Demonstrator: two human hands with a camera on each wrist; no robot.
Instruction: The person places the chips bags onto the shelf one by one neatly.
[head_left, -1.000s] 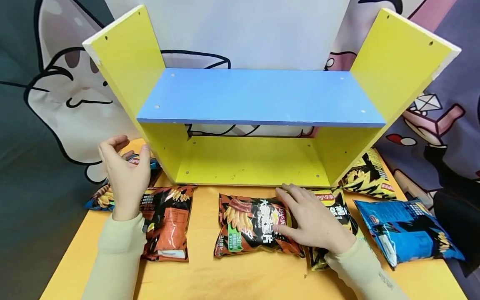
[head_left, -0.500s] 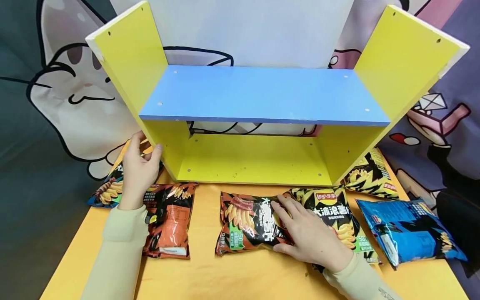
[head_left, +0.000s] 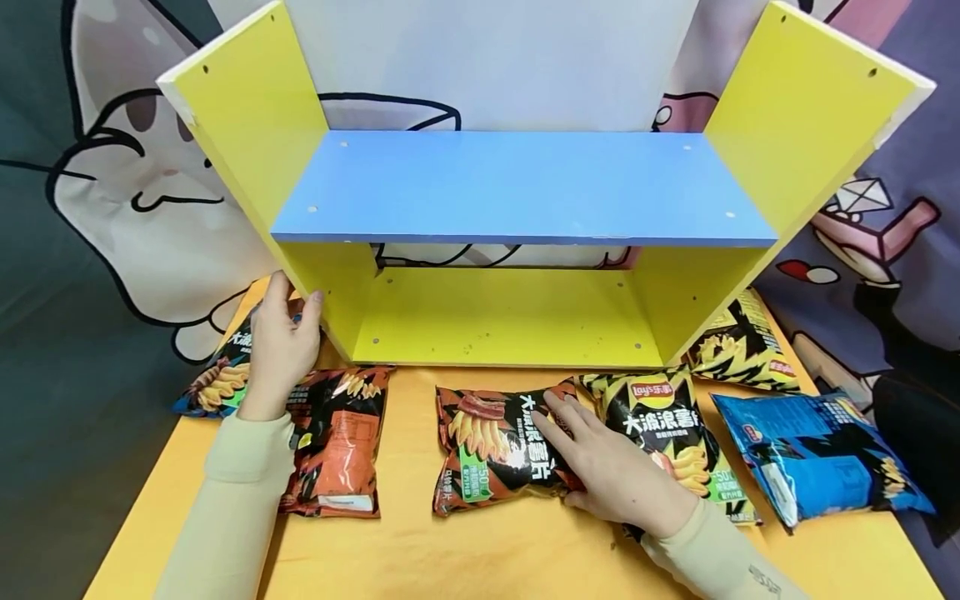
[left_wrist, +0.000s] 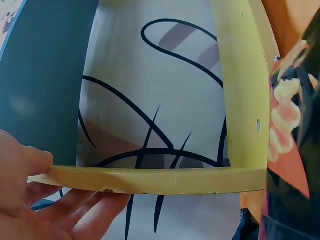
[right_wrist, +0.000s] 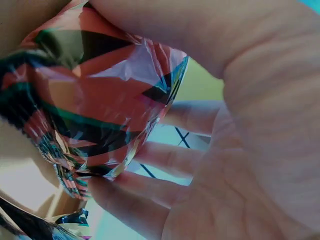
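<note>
My left hand (head_left: 281,354) grips the edge of the left side panel (left_wrist: 175,181) of a yellow-and-blue shelf unit. In the left wrist view the thumb lies on one face and the fingers are behind the other. My right hand (head_left: 611,467) holds the right end of a red-brown and black bag of chips (head_left: 483,450). The right wrist view has that bag (right_wrist: 95,95) between thumb and fingers. Directly right of it, partly under my hand, lies a yellow-and-black bag of chips (head_left: 656,421).
The shelf unit stands upright at the back, with a blue middle board (head_left: 525,187) and yellow bottom board (head_left: 502,321). Another red-brown bag (head_left: 348,446) and a blue bag (head_left: 221,383) lie left. A blue bag (head_left: 821,458) and a yellow-and-black bag (head_left: 742,346) lie right.
My left hand has moved right from beside the shelf unit and taken hold of its side panel. Beside my right hand, more of the yellow-and-black bag's front now shows.
</note>
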